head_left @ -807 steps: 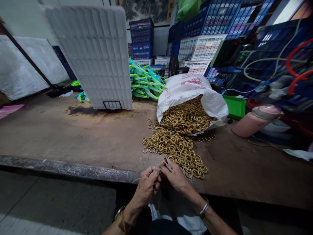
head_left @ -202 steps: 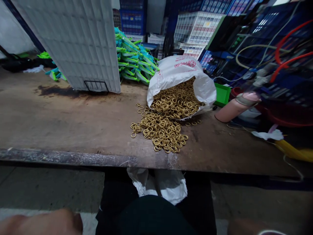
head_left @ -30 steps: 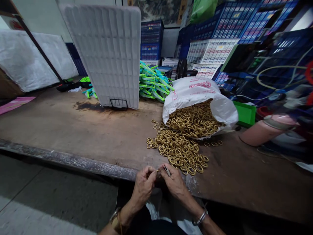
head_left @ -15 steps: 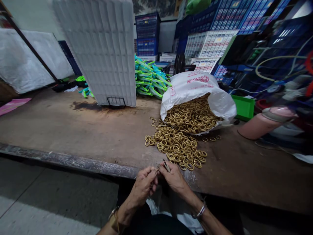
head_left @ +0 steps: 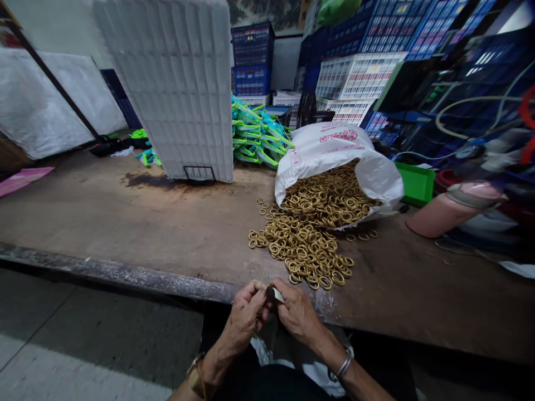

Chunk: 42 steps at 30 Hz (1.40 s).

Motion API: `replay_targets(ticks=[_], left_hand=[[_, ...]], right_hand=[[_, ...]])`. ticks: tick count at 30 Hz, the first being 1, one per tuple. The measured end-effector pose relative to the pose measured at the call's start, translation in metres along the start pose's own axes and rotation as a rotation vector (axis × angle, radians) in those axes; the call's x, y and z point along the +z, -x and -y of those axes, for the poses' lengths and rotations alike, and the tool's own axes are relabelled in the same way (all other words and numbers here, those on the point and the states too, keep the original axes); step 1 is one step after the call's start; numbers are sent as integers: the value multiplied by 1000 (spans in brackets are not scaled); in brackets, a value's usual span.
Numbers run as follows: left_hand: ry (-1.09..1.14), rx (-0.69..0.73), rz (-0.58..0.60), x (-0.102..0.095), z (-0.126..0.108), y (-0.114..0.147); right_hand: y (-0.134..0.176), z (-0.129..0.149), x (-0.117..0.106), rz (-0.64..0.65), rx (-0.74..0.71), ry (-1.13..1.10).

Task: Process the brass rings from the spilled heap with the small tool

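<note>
My left hand (head_left: 247, 314) is closed in a pinch at the table's front edge. A bit of gold colour shows at its fingertips, apparently a ring like those in the pile, mostly hidden by the fingers. My right hand (head_left: 298, 312) is wrapped round a small knife-like tool (head_left: 278, 296), pale and flat with a dark end. That dark end meets the left fingertips, so both hands nearly touch. Just beyond them lies a loose pile of gold-coloured rings (head_left: 303, 245). It spills from a white woven sack (head_left: 326, 142) lying on its side.
The brown tabletop (head_left: 104, 223) holds a tall white ribbed panel (head_left: 179, 89) on a wire stand. Behind it are green and turquoise bundled pieces (head_left: 259, 136). A green tray (head_left: 413, 184) and a pink cylinder (head_left: 453, 209) stand right. Stacked crates (head_left: 359, 75) line the back.
My right hand has turned the knife-like tool from pointing up and away to lying with its dark end against the left fingertips. The left hand has barely moved.
</note>
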<state>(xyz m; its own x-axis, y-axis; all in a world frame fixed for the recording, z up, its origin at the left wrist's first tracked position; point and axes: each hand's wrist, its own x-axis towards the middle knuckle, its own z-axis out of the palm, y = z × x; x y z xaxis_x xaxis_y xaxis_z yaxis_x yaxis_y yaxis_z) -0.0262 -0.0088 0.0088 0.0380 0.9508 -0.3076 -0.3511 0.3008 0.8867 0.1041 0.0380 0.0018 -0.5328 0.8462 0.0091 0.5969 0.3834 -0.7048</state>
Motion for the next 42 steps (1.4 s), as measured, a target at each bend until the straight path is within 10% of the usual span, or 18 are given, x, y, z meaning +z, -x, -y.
replay_targets(ticks=[25,35,42], left_hand=[[-265,180,-48,3,-5,4],[-352,281,16,-5,-1,15],[88,68,71,0,-20,23]], right_hand=[[2,12,2,-29,57,216],[-6,1,0,163,33,171],[-35,0,9,-38,51,363]])
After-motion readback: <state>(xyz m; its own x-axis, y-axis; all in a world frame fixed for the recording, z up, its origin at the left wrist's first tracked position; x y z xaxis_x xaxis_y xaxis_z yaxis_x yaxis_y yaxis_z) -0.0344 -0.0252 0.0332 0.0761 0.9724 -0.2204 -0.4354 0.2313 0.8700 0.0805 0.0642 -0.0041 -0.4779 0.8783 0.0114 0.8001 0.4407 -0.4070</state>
